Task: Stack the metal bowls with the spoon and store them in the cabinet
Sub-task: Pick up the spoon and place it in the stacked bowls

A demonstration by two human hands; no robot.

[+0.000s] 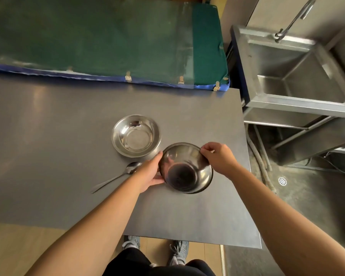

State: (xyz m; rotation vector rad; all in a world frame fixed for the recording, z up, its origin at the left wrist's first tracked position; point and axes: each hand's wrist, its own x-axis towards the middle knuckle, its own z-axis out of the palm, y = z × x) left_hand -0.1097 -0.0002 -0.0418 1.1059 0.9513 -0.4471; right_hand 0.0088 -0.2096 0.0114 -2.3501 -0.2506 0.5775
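Observation:
Two shiny metal bowls are on the grey table (48, 136). The far bowl (136, 135) rests flat and holds nothing. The near bowl (186, 167) is tilted, with both hands on its rim. My left hand (150, 172) grips its left edge, and my right hand (217, 156) pinches its upper right edge. A metal spoon (118, 176) lies on the table left of the near bowl, its head partly behind my left hand. No cabinet is in view.
A green mat with blue edging (108, 42) borders the table's far side. A steel sink (299, 72) with a tap stands to the right, over a concrete floor with a drain (282, 181). The table's near edge is by my feet.

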